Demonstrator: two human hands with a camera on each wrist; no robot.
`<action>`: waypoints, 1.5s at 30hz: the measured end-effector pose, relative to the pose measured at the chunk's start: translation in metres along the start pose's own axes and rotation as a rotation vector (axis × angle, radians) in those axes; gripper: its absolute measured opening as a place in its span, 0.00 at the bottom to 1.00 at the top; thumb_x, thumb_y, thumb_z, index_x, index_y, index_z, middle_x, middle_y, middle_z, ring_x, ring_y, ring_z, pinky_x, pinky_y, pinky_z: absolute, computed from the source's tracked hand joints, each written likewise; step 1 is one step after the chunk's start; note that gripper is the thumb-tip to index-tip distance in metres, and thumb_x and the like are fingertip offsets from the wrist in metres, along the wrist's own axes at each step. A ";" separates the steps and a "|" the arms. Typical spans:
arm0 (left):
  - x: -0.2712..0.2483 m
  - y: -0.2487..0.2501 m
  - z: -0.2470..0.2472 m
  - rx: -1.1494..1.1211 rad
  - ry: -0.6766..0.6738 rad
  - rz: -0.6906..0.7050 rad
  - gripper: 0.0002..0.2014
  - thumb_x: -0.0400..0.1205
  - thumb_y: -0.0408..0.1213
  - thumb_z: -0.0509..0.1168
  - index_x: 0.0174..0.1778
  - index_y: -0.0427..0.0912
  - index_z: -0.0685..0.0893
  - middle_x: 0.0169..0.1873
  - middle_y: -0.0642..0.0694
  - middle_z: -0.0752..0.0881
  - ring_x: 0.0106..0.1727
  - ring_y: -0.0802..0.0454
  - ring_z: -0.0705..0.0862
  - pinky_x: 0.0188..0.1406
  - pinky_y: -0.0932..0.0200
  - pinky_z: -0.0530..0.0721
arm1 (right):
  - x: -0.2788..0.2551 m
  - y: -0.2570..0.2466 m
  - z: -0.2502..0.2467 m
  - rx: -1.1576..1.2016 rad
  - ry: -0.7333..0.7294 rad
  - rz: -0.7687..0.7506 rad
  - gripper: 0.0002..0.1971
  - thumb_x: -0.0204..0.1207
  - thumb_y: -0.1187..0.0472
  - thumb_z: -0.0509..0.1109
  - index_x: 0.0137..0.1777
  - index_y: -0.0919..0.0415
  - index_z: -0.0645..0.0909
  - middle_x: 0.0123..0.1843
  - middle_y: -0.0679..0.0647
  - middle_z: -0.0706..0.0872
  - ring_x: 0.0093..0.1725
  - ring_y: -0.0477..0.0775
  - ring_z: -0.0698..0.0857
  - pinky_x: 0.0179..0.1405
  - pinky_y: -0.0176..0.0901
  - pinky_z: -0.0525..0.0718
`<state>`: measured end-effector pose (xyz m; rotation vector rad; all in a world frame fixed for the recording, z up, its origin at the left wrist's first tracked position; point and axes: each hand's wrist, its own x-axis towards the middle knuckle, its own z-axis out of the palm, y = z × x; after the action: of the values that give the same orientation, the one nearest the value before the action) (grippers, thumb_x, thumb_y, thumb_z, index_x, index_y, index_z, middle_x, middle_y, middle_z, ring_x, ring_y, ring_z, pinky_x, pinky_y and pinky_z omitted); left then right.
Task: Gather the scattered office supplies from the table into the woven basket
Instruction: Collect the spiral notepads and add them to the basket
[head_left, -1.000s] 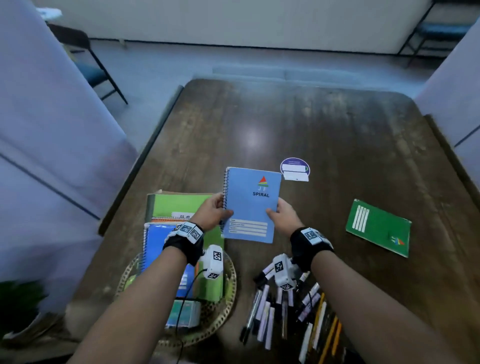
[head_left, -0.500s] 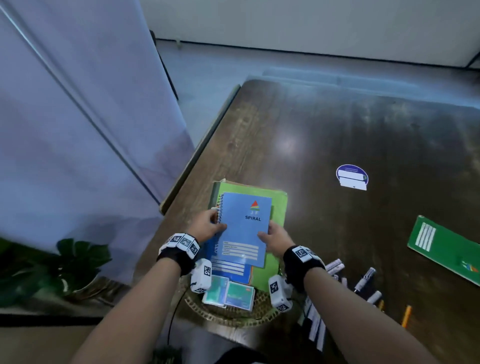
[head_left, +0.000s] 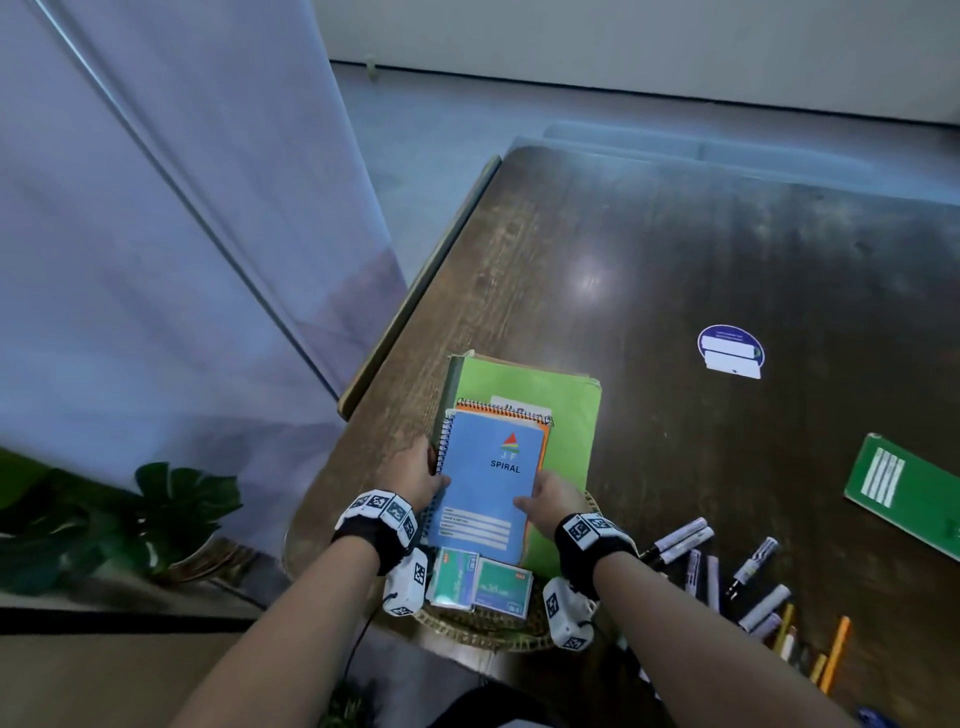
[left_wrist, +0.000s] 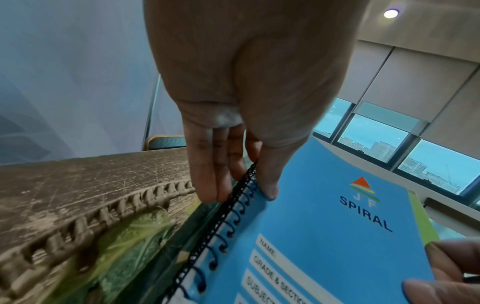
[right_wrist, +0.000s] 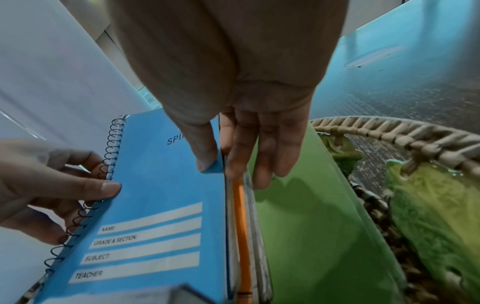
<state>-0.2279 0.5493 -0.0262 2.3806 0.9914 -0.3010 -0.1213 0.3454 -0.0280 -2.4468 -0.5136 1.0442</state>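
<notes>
Blue spiral notebook (head_left: 485, 488) held from both sides over the woven basket (head_left: 483, 631), right on top of the stack. Left hand (head_left: 415, 475) at the coil edge, thumb pressed on the cover, fingers curled down past the black binding. Right hand (head_left: 548, 501) at the open edge, thumb on the cover, fingers tucked under the page edge: pinching it. Whether already resting fully on the stack or a touch above it, cannot tell.

Directly beneath, an orange notebook (head_left: 540, 431) peeking out along the right and far edges, red coil at the far end. Under that, a large green folder (head_left: 571, 415) jutting out past the basket's far rim onto the wooden table (head_left: 675, 260). At the basket's near side, two small teal packs (head_left: 480, 579) side by side. In the wrist views, green leaf-like lining inside the weave.

Out on the table: green booklet (head_left: 904, 493) well to the right, apart from everything. Round purple sticker (head_left: 730, 345) with a white tag, far right of the stack. Cluster of markers (head_left: 722, 571) just right of the basket, and pencils (head_left: 826, 649) nearer, at the bottom right.

Left of the table, a pale partition (head_left: 156, 234) and a leafy plant (head_left: 166, 514) at floor level.
</notes>
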 end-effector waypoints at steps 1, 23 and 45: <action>0.001 0.000 0.000 0.014 0.000 -0.007 0.18 0.77 0.45 0.76 0.50 0.42 0.74 0.46 0.42 0.85 0.46 0.41 0.84 0.45 0.48 0.83 | -0.002 -0.001 -0.002 -0.023 0.009 0.008 0.15 0.82 0.53 0.70 0.36 0.48 0.68 0.38 0.48 0.80 0.45 0.57 0.81 0.39 0.44 0.76; 0.006 0.162 0.024 -0.082 -0.162 0.377 0.09 0.79 0.47 0.72 0.45 0.46 0.84 0.43 0.48 0.88 0.46 0.49 0.86 0.51 0.51 0.85 | 0.001 0.069 -0.095 0.267 0.212 0.107 0.12 0.76 0.45 0.69 0.41 0.54 0.80 0.43 0.52 0.91 0.45 0.58 0.90 0.50 0.50 0.89; 0.010 0.506 0.263 0.222 -0.424 0.726 0.13 0.82 0.48 0.68 0.59 0.46 0.84 0.55 0.45 0.87 0.55 0.46 0.85 0.57 0.51 0.84 | -0.026 0.409 -0.260 0.224 0.430 0.486 0.20 0.81 0.55 0.67 0.72 0.54 0.77 0.74 0.57 0.74 0.70 0.61 0.77 0.69 0.56 0.79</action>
<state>0.1388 0.1125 -0.0495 2.5307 -0.1196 -0.6143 0.1227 -0.0723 -0.0622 -2.5361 0.3335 0.6538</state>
